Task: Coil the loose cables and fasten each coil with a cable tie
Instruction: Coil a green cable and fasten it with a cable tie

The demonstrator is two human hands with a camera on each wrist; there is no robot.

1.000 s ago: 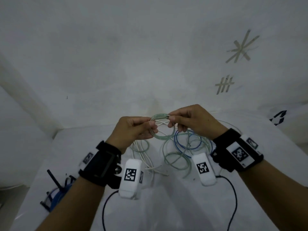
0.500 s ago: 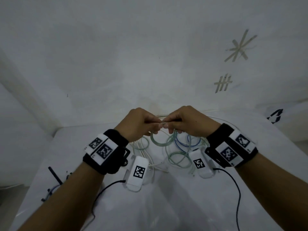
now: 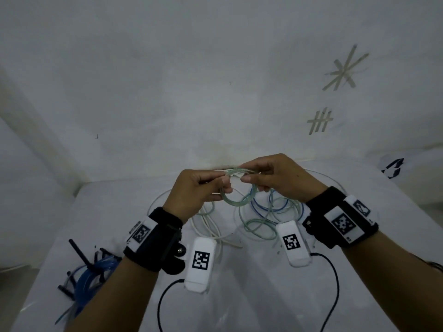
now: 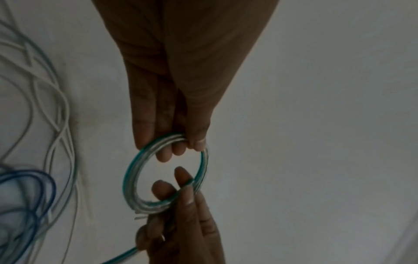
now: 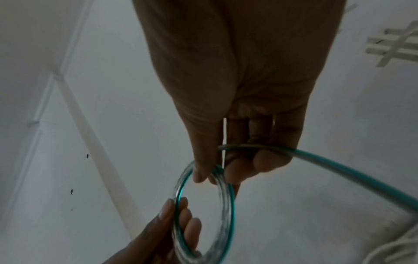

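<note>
1. Since half a second ago, both hands have drawn slightly apart and tipped, so the small green coil (image 3: 236, 201) that hung below the knuckles now shows as an open ring between them.
2. Left hand (image 3: 194, 194) pinches one side of the coil, its thumb and fingers (image 4: 196, 141) curled and clamped on the bundled turns.
3. Right hand (image 3: 275, 179) pinches the opposite side, with fingers (image 5: 235, 171) closed on the turns; the green cable tail (image 5: 353, 176) runs out from under its fingers.
4. In the left wrist view the coil (image 4: 135, 176) is several turns of clear-and-green cable, held in the air above the bench (image 3: 251, 295) and touching only the two hands.
5. Below the hands, loose cables lie on the bench: a white cable (image 3: 208, 226) to the left, a pale green cable (image 3: 259, 226) and a blue cable (image 3: 266, 207) tangled together to the right.
6. At the near left edge of the bench lies a blue coil (image 3: 91, 276) with black cable ties (image 3: 79, 254) on and beside it.
7. Tape marks (image 3: 345, 68) sit on the wall (image 3: 167, 80) behind the bench.
</note>
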